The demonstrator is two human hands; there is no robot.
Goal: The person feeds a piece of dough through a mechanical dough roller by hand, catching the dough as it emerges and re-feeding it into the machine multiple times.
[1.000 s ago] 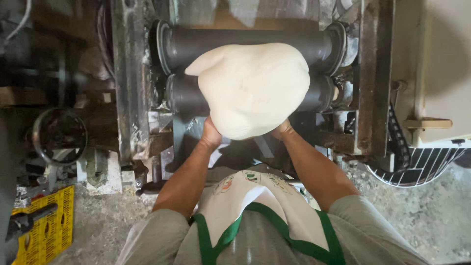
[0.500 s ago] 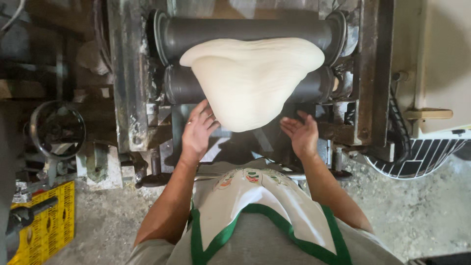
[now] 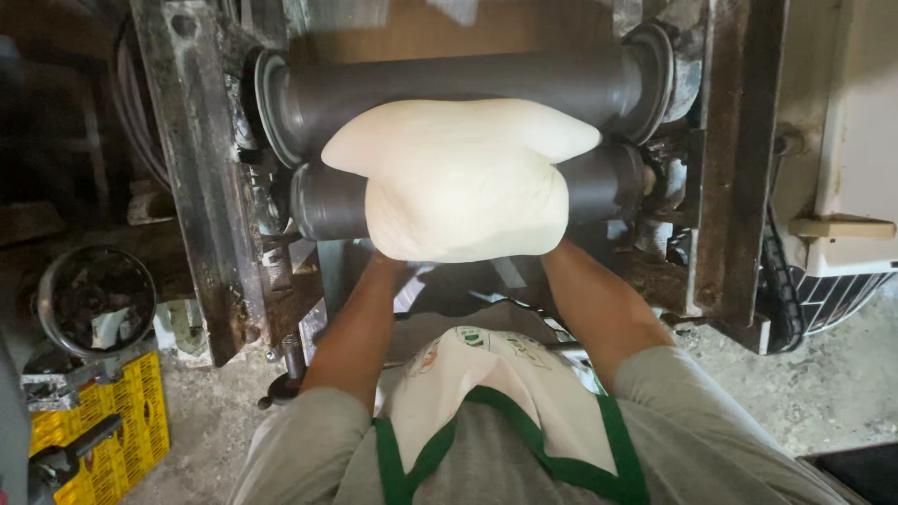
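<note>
A big, pale slab of dough (image 3: 458,182) drapes over the two dark steel rollers of a rolling machine, the upper roller (image 3: 449,84) and the lower roller (image 3: 323,201). Its rounded lower edge hangs toward me. My left hand (image 3: 385,265) and my right hand (image 3: 554,251) reach up under that lower edge from both sides. Only the wrists show; the fingers are hidden beneath the dough, which rests on them. My forearms rise from a white apron (image 3: 496,393) with green trim.
Rusty steel uprights frame the rollers on the left (image 3: 201,187) and right (image 3: 725,159). A round metal can (image 3: 94,299) and a yellow crate (image 3: 112,421) sit at the lower left. A white box (image 3: 851,140) and a wire grille (image 3: 823,290) stand at the right on a dusty floor.
Half a second ago both hands were open and off the dough. They have gone back under its lower edge, and the dough has bunched thicker on the rollers.
</note>
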